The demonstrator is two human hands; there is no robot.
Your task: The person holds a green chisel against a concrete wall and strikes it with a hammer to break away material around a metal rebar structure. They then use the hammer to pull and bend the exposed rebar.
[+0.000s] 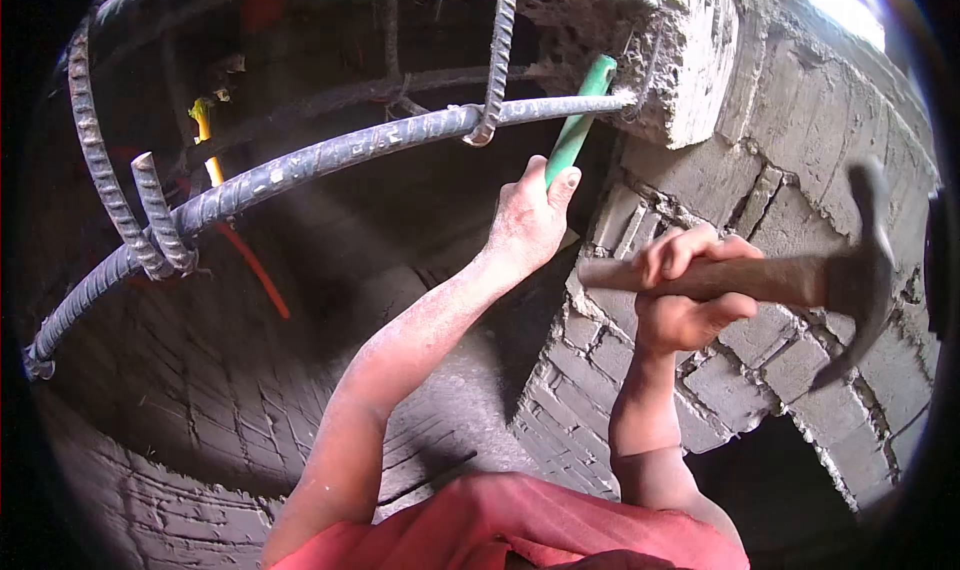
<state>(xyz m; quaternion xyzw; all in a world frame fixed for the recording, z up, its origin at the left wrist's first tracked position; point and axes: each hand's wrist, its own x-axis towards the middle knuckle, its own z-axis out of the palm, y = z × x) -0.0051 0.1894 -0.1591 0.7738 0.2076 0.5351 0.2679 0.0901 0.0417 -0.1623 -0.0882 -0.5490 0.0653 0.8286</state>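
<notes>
My left hand (530,215) is closed around a green tube (583,120), which tilts up beside the end of a ribbed steel bar. The tube's upper end is close to the rough concrete; whether it touches is hard to tell. In my right hand (692,290) is a hammer (790,282), gripped by its wooden handle. Its dark curved head, slightly blurred, points right, in front of the block wall. The tube's lower end is hidden in my left fist.
A thick rebar (330,160) crosses the upper left, with bent stirrups around it. Rough concrete (690,60) juts out at its right end. A block wall (740,380) stands at right. Yellow conduit (207,145) and an orange tube (258,270) hang at left.
</notes>
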